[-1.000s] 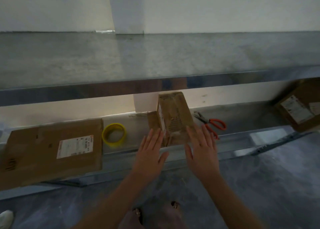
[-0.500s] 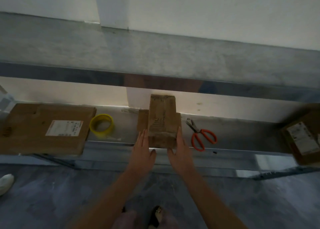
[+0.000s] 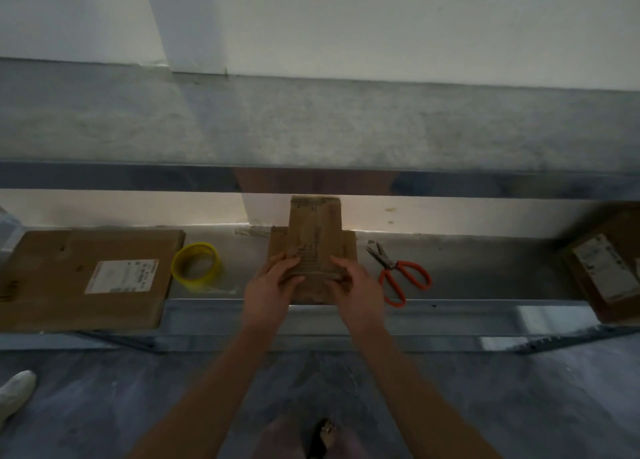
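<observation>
On the lower metal shelf (image 3: 467, 271), from left to right, lie a flat carton (image 3: 90, 278), a yellow tape roll (image 3: 196, 266), the small cardboard box (image 3: 313, 236), orange-handled scissors (image 3: 391, 268) and a labelled carton (image 3: 606, 271). Bare shelf lies either side of the small box, and the upper shelf (image 3: 311, 129) is close above its far end. The small cardboard box sits mid-shelf at the near edge, long axis near to far, far end tilted up toward the white wall. The left hand (image 3: 268, 292) and right hand (image 3: 360, 292) grip its near end from either side, fingers curled onto its top face, above the grey floor (image 3: 519, 406).
</observation>
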`<state>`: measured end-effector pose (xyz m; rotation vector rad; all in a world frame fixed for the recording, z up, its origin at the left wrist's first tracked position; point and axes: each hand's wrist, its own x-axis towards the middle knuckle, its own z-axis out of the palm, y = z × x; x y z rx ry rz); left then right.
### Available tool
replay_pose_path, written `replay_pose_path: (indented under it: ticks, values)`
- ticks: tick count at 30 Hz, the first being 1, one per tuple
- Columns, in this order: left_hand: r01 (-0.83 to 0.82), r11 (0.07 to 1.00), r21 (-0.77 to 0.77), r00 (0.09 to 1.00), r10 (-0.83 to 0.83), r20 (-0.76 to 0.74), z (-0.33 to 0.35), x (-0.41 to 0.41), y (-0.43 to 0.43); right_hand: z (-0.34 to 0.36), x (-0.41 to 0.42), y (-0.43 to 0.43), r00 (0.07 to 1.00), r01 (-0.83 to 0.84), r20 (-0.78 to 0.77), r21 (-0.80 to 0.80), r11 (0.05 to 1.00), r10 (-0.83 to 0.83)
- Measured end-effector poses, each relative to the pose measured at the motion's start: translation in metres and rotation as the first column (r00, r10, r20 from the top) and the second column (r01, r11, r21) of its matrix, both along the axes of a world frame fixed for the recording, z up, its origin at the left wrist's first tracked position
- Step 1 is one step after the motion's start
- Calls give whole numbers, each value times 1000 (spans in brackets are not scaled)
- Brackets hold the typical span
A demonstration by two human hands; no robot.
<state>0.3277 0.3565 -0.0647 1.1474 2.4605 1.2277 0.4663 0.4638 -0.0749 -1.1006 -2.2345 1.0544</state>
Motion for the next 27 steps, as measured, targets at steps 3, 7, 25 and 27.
replay_pose_path:
  ticks: [3,7,25,27]
  values:
    - [51,998,-40,979,-57,-197,-1,-2,2,-4,-3,-4,999,24,30,13,1000,-24]
    - [83,996,-41,981,-89,-172,-4,-2,-3,0,2,-1,999,10,-33,-47,999,-11]
    - [350,937,0,895,-334,297,11,-38,-5,18,11,23,981,-134,-172,-284,949,87]
    - [300,954,-2,919,-288,269,7,-32,-6,15,13,22,976,-164,-195,-345,924,101]
